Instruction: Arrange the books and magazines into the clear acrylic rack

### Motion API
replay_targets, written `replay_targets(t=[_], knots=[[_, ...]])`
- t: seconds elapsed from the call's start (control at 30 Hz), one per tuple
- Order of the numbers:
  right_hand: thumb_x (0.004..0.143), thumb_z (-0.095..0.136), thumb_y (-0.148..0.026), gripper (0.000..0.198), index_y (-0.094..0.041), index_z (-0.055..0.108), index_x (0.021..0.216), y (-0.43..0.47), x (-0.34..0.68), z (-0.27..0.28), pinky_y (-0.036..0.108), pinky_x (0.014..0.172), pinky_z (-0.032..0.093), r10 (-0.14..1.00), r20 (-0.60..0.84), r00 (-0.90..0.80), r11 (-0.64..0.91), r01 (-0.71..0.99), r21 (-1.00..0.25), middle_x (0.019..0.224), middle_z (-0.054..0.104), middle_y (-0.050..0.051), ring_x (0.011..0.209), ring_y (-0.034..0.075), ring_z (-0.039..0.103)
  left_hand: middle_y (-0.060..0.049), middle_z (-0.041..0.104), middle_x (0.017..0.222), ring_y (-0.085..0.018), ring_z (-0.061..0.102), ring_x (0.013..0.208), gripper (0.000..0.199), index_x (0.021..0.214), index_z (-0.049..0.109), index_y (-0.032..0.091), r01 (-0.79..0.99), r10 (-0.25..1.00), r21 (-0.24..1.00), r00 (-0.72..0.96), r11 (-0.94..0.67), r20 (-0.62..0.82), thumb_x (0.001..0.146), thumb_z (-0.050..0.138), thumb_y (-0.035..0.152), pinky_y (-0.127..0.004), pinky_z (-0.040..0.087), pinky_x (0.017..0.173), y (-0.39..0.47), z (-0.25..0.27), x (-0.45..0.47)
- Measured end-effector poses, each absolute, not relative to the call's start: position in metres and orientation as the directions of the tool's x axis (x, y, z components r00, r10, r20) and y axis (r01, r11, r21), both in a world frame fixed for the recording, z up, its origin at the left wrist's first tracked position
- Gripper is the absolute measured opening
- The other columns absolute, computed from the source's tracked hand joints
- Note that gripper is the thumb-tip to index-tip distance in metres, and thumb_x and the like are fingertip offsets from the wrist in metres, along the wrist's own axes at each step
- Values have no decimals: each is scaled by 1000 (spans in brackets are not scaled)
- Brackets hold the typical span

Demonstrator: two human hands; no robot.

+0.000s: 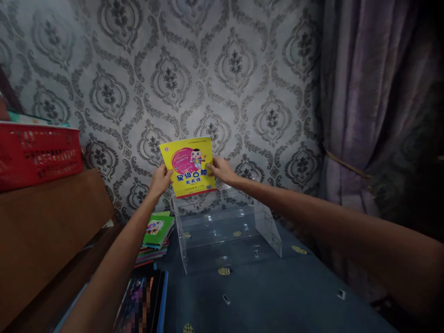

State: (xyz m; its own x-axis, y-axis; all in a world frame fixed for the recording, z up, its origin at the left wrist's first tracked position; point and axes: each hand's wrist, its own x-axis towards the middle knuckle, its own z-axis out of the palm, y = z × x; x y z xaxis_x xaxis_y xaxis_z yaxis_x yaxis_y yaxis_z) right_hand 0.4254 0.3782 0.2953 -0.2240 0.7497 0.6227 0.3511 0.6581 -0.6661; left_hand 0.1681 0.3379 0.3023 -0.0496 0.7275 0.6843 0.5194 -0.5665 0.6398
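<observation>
Between my two hands is a yellow workbook [190, 178] with a pink circle and a cartoon child on its cover. My left hand [161, 179] grips its left edge, and the fingers of my right hand [222, 170] close on its right edge. The workbook is upright, its cover facing me, tilted slightly. Behind and below it stands a clear tiered acrylic rack [222, 238]; the workbook's bottom edge is at the height of the rack's upper back. Whether the two touch, I cannot tell.
Left of the rack lies a stack of books [157, 231] with a green one on top. Nearer are more dark-covered books [138, 300]. A red plastic basket [41, 152] rests on a brown wooden box [55, 222]. A blue patterned cloth [270, 296] covers the table; a purple curtain [354, 101] hangs right.
</observation>
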Motion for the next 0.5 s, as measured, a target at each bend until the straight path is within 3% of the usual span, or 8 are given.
replay_targets(t=[0.1, 0.27, 0.5], knots=[[93, 53, -21, 18, -18, 61, 109, 380, 425, 293, 28, 65, 62, 781, 585, -221, 623, 349, -700, 104, 73, 7, 73, 17, 71, -5, 72, 88, -18, 69, 70, 23, 100, 62, 14, 525, 738, 645, -47, -555, 673, 80, 56, 24, -27, 58, 53, 342, 297, 165], [91, 59, -21, 19, -18, 65, 108, 387, 424, 288, 28, 61, 63, 841, 492, -226, 541, 344, -767, 108, 74, 8, 87, 23, 73, -3, 70, 79, -16, 65, 59, 22, 96, 63, 15, 536, 764, 655, -30, -532, 644, 78, 56, 25, -29, 57, 52, 352, 289, 160], [89, 61, -20, 21, -16, 66, 109, 390, 424, 280, 23, 58, 63, 884, 409, -228, 467, 373, -802, 112, 74, 10, 99, 25, 71, -2, 68, 78, -16, 63, 62, 17, 89, 59, 16, 522, 800, 691, -24, -501, 599, 75, 56, 25, -28, 55, 53, 364, 287, 154]])
